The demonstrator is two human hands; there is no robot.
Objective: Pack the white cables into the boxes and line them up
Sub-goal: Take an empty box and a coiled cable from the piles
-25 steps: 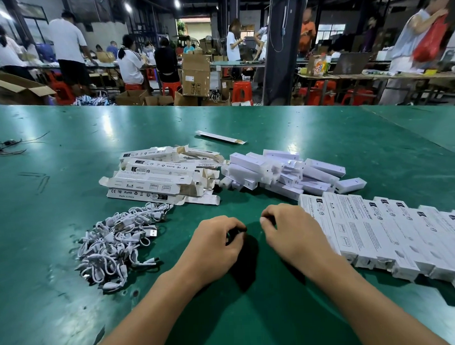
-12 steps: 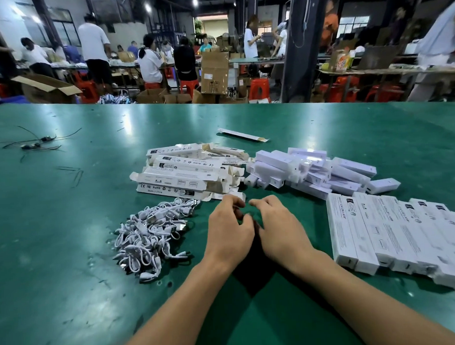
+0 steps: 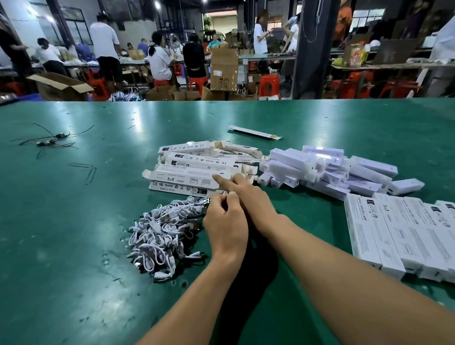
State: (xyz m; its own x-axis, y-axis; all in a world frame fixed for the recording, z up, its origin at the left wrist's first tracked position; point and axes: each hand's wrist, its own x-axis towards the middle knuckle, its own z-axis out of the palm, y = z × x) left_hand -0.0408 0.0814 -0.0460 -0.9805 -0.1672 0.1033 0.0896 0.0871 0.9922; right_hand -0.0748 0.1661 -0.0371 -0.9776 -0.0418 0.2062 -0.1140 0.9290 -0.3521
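A heap of short white cables (image 3: 161, 231) lies on the green table (image 3: 57, 268), left of my hands. Behind it is a stack of flat unfolded white boxes (image 3: 190, 171). My left hand (image 3: 227, 224) sits at the heap's right edge, its curled fingers pinching a cable end there. My right hand (image 3: 250, 200) lies beside it, with straight fingers touching the near edge of the flat-box stack. A row of packed boxes (image 3: 409, 233) lies side by side at the right.
A loose pile of small white assembled boxes (image 3: 324, 169) lies behind the packed row. One flat box (image 3: 253, 132) lies alone farther back. Black wire scraps (image 3: 50, 139) are at the far left. People work at tables beyond the far edge.
Both hands moved forward from the bare table in front of me. The left reached the cable heap, and the right stretched its fingers onto the flat boxes.
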